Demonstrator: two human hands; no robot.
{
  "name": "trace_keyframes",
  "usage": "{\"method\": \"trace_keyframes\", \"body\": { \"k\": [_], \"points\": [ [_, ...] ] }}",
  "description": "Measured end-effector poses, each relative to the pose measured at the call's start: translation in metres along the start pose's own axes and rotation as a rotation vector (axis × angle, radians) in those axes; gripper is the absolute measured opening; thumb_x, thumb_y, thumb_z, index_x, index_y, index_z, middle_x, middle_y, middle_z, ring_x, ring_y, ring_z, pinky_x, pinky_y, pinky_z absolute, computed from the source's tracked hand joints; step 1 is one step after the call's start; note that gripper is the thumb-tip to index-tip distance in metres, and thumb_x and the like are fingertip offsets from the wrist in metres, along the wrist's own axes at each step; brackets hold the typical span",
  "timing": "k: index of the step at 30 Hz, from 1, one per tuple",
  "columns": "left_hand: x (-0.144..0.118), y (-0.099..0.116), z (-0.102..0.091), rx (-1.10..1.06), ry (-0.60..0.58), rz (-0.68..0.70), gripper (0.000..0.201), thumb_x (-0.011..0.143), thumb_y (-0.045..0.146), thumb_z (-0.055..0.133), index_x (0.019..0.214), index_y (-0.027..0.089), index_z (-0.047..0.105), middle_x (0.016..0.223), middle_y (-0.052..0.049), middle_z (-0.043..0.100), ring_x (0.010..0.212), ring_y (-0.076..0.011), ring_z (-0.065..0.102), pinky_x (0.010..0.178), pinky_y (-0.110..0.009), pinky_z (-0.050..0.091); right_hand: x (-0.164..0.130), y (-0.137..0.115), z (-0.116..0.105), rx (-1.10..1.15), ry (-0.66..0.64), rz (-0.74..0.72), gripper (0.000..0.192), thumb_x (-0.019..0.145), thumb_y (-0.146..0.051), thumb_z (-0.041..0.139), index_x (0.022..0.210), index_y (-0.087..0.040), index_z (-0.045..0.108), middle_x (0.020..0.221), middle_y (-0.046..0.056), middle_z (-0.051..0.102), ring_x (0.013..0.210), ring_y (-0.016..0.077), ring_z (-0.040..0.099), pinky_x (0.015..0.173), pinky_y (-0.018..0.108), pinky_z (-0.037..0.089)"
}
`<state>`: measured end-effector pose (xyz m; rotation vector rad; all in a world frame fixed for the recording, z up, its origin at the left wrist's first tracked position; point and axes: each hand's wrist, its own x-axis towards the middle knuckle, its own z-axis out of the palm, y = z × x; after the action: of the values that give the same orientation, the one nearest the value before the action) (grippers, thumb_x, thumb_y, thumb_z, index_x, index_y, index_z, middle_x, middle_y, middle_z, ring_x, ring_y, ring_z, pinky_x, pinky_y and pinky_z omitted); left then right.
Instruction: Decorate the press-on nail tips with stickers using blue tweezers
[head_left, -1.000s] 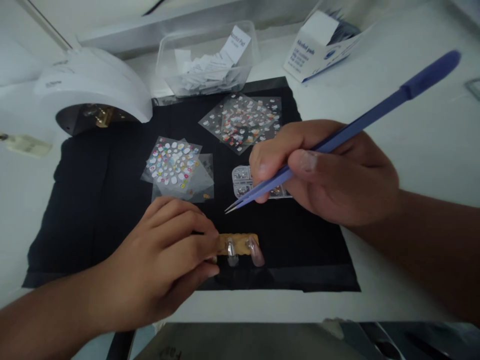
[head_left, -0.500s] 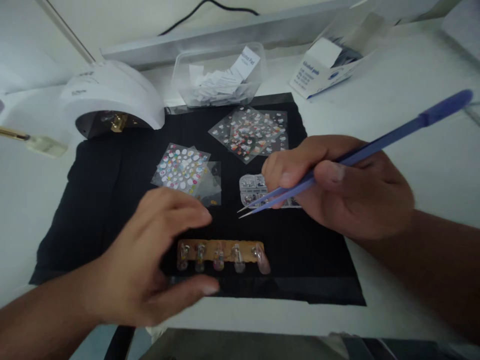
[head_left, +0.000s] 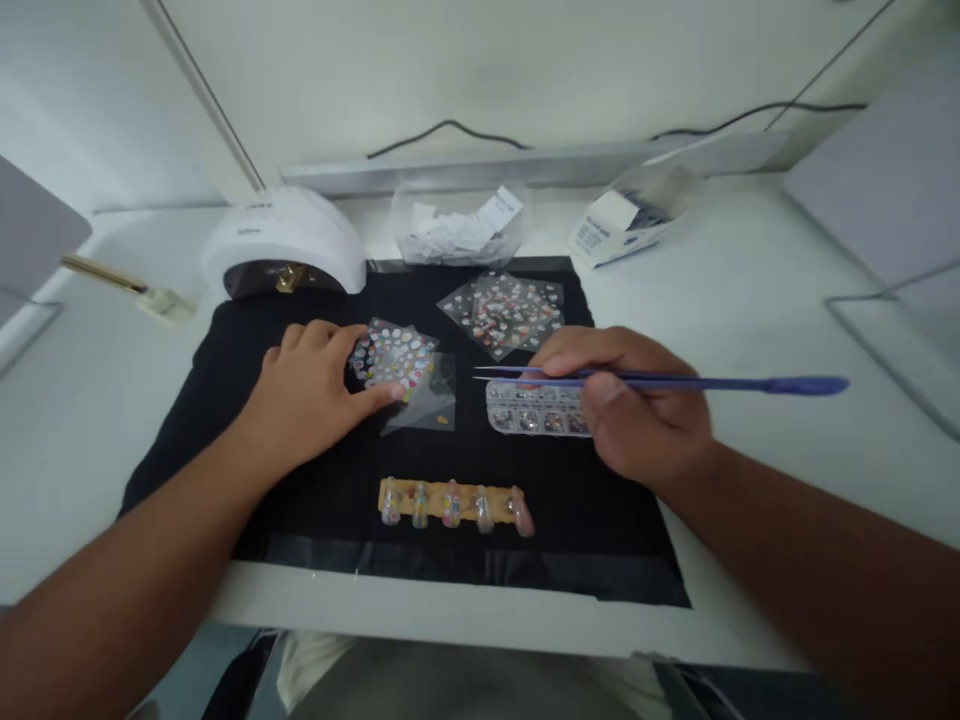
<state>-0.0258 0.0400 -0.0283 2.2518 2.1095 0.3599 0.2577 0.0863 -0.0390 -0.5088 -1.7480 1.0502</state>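
Left hand (head_left: 311,385) flat on black mat (head_left: 225,400), fingertips touching sticker sheet (head_left: 394,355). Right hand (head_left: 630,415) pinching blue tweezers (head_left: 675,381), held level, tips pointing left above clear bead box (head_left: 534,415). Wooden strip with five false nails (head_left: 454,503) near mat's front edge, apart from both hands. Second sticker sheet (head_left: 506,312) farther back. White nail lamp (head_left: 285,245), tub of paper slips (head_left: 457,228), wipe box (head_left: 619,225) along rear.
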Motion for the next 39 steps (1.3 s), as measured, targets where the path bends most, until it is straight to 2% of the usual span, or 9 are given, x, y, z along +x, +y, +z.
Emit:
{"method": "trace_keyframes", "body": {
  "k": [4,10,15,23,25,28,30,34,39],
  "points": [
    [0.0,0.014,0.002,0.089,-0.034,-0.046,0.065,0.083,0.062,0.062,0.128,0.016,0.062,0.126,-0.02,0.059,0.117,-0.0443,0.051,0.092,-0.063,0.046,0.003,-0.003,0.004,-0.025,0.089,-0.186,0.018,0.091,-0.032,0.06,0.101,-0.027,0.075,0.087,0.005,0.072,0.079,0.0222,0.064,0.07,0.038,0.048],
    [0.001,0.013,-0.001,0.11,-0.058,-0.049,0.043,0.094,0.045,0.062,0.127,0.018,0.059,0.13,-0.012,0.059,0.118,-0.0296,0.058,0.098,-0.053,0.049,0.005,-0.034,0.021,0.037,0.219,-0.278,0.019,0.093,-0.03,0.058,0.099,-0.024,0.075,0.08,0.004,0.07,0.076,0.0215,0.064,0.068,0.037,0.048],
    [0.003,0.009,0.001,0.077,-0.058,-0.006,0.037,0.096,0.037,0.061,0.126,0.017,0.059,0.129,-0.011,0.061,0.113,-0.0267,0.062,0.095,-0.05,0.053,0.01,-0.046,0.034,0.08,0.259,-0.222,0.019,0.093,-0.038,0.061,0.093,-0.024,0.074,0.077,0.003,0.07,0.075,0.0207,0.065,0.07,0.037,0.051],
    [0.008,0.005,0.005,-0.012,-0.027,0.081,0.033,0.096,0.037,0.062,0.121,0.016,0.061,0.122,-0.01,0.064,0.107,-0.0244,0.064,0.092,-0.047,0.055,0.01,-0.027,0.036,0.137,0.227,-0.061,0.023,0.094,-0.044,0.06,0.089,-0.024,0.072,0.074,0.002,0.071,0.075,0.02,0.066,0.074,0.037,0.052],
    [0.009,0.006,0.008,-0.027,0.005,0.072,0.042,0.094,0.04,0.062,0.129,0.018,0.057,0.129,-0.011,0.06,0.113,-0.0271,0.061,0.096,-0.05,0.052,0.008,-0.024,0.035,0.151,0.221,-0.028,0.025,0.093,-0.045,0.061,0.087,-0.023,0.072,0.073,0.002,0.071,0.075,0.0199,0.066,0.074,0.037,0.052],
    [0.011,0.009,0.014,-0.037,0.026,0.066,0.061,0.089,0.047,0.066,0.142,0.023,0.05,0.144,-0.014,0.051,0.129,-0.036,0.048,0.103,-0.057,0.043,0.007,-0.022,0.033,0.178,0.239,0.003,0.026,0.094,-0.045,0.059,0.086,-0.024,0.072,0.072,0.001,0.071,0.075,0.0189,0.066,0.076,0.036,0.052],
    [0.011,0.012,0.018,-0.04,0.015,0.065,0.065,0.087,0.051,0.067,0.143,0.024,0.052,0.149,-0.016,0.047,0.135,-0.0411,0.041,0.106,-0.062,0.038,0.007,-0.021,0.031,0.192,0.249,0.015,0.025,0.094,-0.044,0.059,0.087,-0.024,0.072,0.072,0.0,0.07,0.074,0.0179,0.066,0.077,0.035,0.051],
    [0.011,0.016,0.021,-0.062,0.008,0.059,0.055,0.087,0.048,0.067,0.136,0.023,0.061,0.147,-0.017,0.05,0.135,-0.0428,0.04,0.107,-0.065,0.034,0.004,-0.019,0.03,0.202,0.242,0.037,0.024,0.096,-0.043,0.058,0.09,-0.025,0.071,0.076,0.001,0.07,0.075,0.018,0.064,0.078,0.036,0.049],
    [0.01,0.016,0.022,-0.142,0.029,0.091,0.036,0.088,0.038,0.069,0.12,0.023,0.067,0.138,-0.012,0.056,0.13,-0.0364,0.046,0.104,-0.061,0.039,-0.002,-0.018,0.033,0.196,0.188,0.024,0.023,0.098,-0.04,0.054,0.093,-0.026,0.07,0.079,0.001,0.069,0.079,0.0194,0.062,0.077,0.037,0.048]
  ]
}}
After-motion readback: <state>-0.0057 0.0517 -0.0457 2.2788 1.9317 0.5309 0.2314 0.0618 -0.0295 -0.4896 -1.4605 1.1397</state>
